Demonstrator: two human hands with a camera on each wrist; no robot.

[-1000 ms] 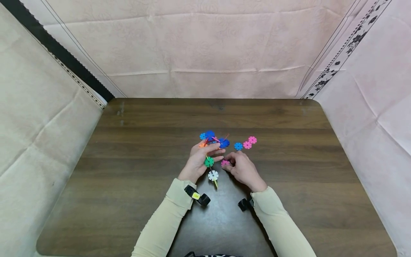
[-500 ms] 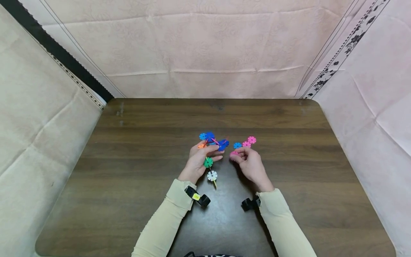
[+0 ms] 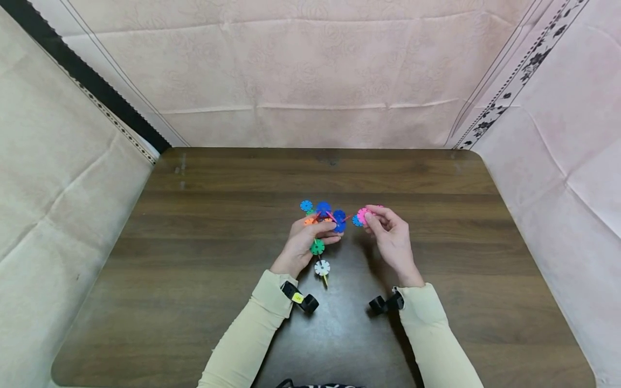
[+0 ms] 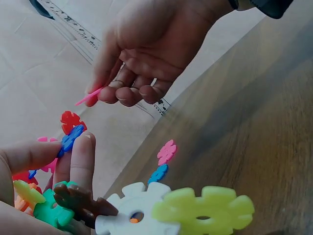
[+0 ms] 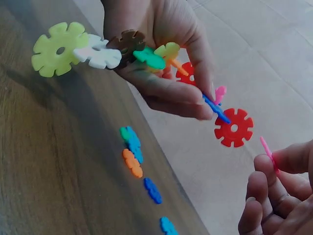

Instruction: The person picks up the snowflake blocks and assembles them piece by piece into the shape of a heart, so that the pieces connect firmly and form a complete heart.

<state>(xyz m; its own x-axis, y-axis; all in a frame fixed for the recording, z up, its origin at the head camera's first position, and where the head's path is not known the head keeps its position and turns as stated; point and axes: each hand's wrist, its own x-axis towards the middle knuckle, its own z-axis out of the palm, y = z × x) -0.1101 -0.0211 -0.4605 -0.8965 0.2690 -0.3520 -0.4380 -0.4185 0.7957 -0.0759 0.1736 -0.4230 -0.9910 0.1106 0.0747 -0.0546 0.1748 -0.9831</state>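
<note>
In the head view my left hand (image 3: 303,242) grips a chain of slotted plastic snowflake discs, its thumb and fingers on a dark blue disc (image 5: 215,108). A red disc (image 5: 234,128) sticks out past the fingertips in the right wrist view. The other end hangs toward the wrist: green (image 3: 317,247), brown (image 5: 128,45), white (image 3: 322,267) and a lime disc (image 4: 225,210) at the tip. My right hand (image 3: 394,240) pinches a single pink disc (image 3: 363,216) between thumb and index finger, raised and apart from the chain.
Loose discs lie on the wooden table (image 3: 218,323) beyond the hands: light blue (image 3: 357,221), pink (image 4: 167,152), orange (image 5: 132,163) and dark blue (image 5: 152,191). A pale patterned cloth (image 3: 310,81) hangs behind the table and along its sides.
My right hand has moved right and farther from me, away from the chain, carrying the pink disc. The disc now turns its flat face to the head camera. My left hand has barely shifted.
</note>
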